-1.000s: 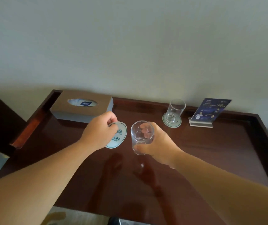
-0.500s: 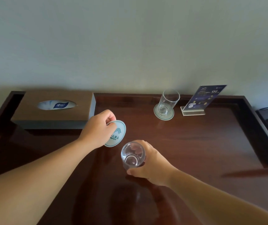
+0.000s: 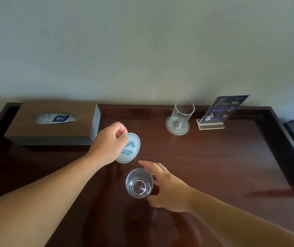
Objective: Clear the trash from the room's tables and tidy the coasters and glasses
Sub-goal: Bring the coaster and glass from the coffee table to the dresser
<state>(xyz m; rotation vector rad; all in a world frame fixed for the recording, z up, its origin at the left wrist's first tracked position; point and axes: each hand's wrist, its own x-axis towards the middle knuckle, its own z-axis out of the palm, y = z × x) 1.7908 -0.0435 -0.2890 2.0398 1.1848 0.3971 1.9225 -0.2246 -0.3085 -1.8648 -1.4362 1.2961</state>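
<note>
1. Your left hand pinches the coaster, tilted over the table; lay it flat, in line with the far glass.
2. The near glass stands upright just beside your right hand, whose fingers are spread and hold nothing; grip it low and seat it centred.

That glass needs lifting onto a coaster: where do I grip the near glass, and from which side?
Probably best to wrap the near glass round its side wall, just under the rim, coming from its right, where the right hand lies open beside it. It stands upright, mouth up, with round walls. The left hand holding the coaster is on its far left.
</note>
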